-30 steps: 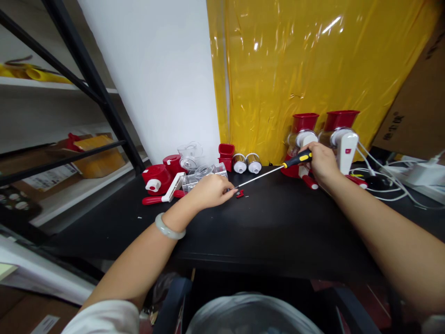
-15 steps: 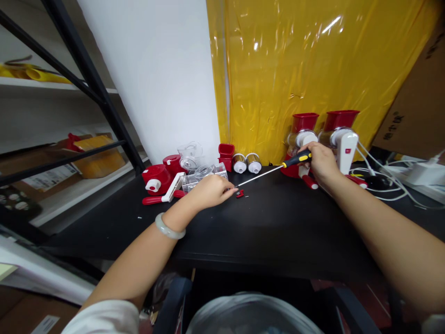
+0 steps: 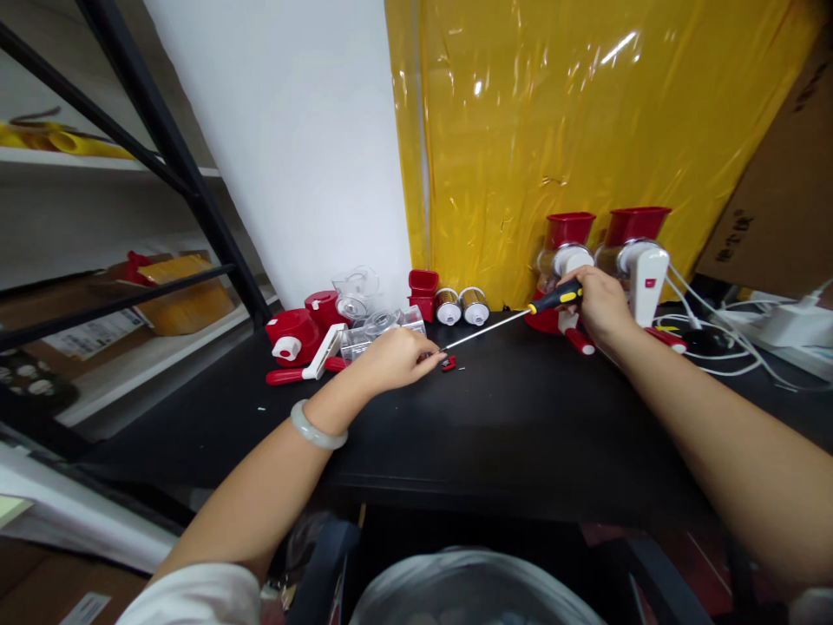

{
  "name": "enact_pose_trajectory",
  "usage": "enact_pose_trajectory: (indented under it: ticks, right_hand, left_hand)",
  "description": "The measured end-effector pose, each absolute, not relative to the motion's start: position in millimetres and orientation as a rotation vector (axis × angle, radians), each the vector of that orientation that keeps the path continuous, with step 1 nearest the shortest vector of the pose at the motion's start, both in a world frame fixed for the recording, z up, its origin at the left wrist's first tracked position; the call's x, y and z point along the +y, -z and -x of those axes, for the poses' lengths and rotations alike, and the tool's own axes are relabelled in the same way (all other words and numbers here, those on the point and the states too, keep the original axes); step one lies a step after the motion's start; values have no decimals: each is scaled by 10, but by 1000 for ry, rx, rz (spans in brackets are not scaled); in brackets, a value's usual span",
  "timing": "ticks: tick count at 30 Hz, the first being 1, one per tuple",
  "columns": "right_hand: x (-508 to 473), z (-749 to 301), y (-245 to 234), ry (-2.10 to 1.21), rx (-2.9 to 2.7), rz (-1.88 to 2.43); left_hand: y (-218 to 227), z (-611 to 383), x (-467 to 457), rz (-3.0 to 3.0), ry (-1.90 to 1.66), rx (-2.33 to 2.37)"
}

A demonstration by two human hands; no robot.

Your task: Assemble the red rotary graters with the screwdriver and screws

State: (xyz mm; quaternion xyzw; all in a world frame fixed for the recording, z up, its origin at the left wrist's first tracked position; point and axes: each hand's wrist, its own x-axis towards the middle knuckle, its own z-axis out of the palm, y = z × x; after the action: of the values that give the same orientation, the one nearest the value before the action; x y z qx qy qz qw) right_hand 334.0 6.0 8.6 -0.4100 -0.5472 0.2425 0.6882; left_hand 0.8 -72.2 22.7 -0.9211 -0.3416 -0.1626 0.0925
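Observation:
My right hand (image 3: 600, 304) is wrapped round the black and yellow handle of a screwdriver (image 3: 489, 326), its long shaft slanting down to the left. At the shaft's tip my left hand (image 3: 404, 358) is pinched; whatever lies between thumb and finger is too small and hidden to name. A small red and dark part (image 3: 449, 364) lies on the black table just right of my left fingertips, with a tiny pale piece (image 3: 462, 369) beside it. Behind my left hand are clear plastic housings (image 3: 383, 326) and a white crank with a red handle (image 3: 315, 359).
Two red and white rotary graters (image 3: 647, 269) stand at the right, near white cables (image 3: 729, 347). Two metal drums (image 3: 475, 307) and a red hopper (image 3: 423, 295) sit at the back. Red grater bases (image 3: 292, 335) are at the left. A shelf rack (image 3: 175, 156) borders the table.
Almost nothing differs. Both hands and the screwdriver keep their places, with only a very slight shift of the view.

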Motion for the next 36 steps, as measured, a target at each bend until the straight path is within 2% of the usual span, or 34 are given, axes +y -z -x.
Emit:
enact_pose_trajectory:
  ticks: [8, 18, 23, 36]
  right_hand:
    - [67, -3349, -123, -585, -1124, 861]
    - [154, -3394, -50, -592, -1033, 888]
    - [170, -3414, -32, -602, -995, 897]
    - [180, -3476, -87, -604, -835, 892]
  left_hand:
    - [-398, 134, -824, 2311, 920, -1072]
    - [-364, 573, -436, 2414, 581, -1404]
    - [-339, 539, -422, 2462, 580, -1484]
    - [-390, 377, -549, 2441, 771, -1175]
